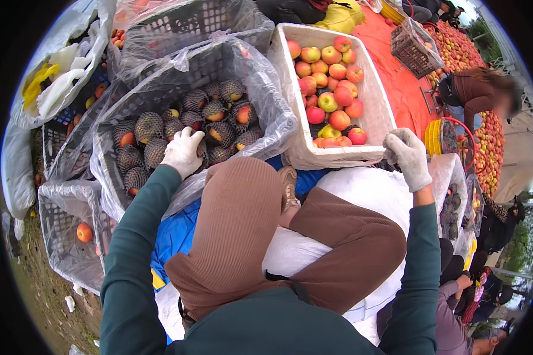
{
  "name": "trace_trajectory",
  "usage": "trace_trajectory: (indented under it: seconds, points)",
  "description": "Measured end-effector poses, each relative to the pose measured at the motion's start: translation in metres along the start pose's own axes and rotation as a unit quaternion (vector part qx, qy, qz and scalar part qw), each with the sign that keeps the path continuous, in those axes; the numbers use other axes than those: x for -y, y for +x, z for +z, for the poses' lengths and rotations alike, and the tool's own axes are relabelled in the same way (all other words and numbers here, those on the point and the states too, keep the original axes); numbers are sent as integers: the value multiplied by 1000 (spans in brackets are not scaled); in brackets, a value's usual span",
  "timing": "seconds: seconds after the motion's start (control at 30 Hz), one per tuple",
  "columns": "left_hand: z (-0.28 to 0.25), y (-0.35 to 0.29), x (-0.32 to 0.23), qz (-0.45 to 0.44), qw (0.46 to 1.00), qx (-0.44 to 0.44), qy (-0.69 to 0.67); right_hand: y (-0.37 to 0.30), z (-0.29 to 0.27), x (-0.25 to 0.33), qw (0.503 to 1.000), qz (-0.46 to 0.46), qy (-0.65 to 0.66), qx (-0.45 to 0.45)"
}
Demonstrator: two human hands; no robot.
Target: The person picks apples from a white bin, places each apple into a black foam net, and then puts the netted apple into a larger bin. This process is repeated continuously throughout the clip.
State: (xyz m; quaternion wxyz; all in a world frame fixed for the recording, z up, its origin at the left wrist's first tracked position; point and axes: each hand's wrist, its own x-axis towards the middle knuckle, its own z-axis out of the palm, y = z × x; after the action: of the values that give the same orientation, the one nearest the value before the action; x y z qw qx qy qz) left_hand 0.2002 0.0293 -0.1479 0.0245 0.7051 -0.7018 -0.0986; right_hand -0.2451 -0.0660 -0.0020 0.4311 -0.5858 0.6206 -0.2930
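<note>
My left hand (pixel 184 153), in a white glove, is down in a plastic-lined crate (pixel 272 125) on the left. Its fingers curl over a netted apple (pixel 202 155) at the near side. Around it lie several apples in dark mesh sleeves (pixel 221 134). My right hand (pixel 408 158), also gloved, is raised by the near right corner of a white crate (pixel 333 155). Its fingers are pinched together; a bit of dark material shows at the fingertips, too small to make out. Inside the white crate are red and yellow bare apples (pixel 337 71).
My bent legs (pixel 237 207) lie between the crates and me. A lined crate (pixel 71 236) at left holds an apple. Yellow baskets (pixel 435 137) stand at right. Beyond is a large apple heap (pixel 488 148), where a person (pixel 477 92) bends. Other people sit at lower right.
</note>
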Motion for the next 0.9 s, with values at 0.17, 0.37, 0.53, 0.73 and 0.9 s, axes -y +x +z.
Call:
trace_trajectory:
  seconds: [0.17, 0.37, 0.53, 0.73, 0.9]
  points:
    - [56, 3, 16, 74, 985, 103, 117, 78, -11, -76, 971, 51, -209, 108]
    - [19, 2, 28, 114, 974, 138, -136, 153, 35, -128, 854, -53, -452, 250]
    - [-11, 7, -1, -38, 956, -14, -290, 195, -11, -135, 938, -80, -338, -3]
    - [0, 30, -14, -137, 868, 9, -478, 156, -163, -204, 963, 115, -67, -232]
    - [5, 28, -52, -154, 883, 93, -433, 117, -138, -275, 938, 288, -185, 57]
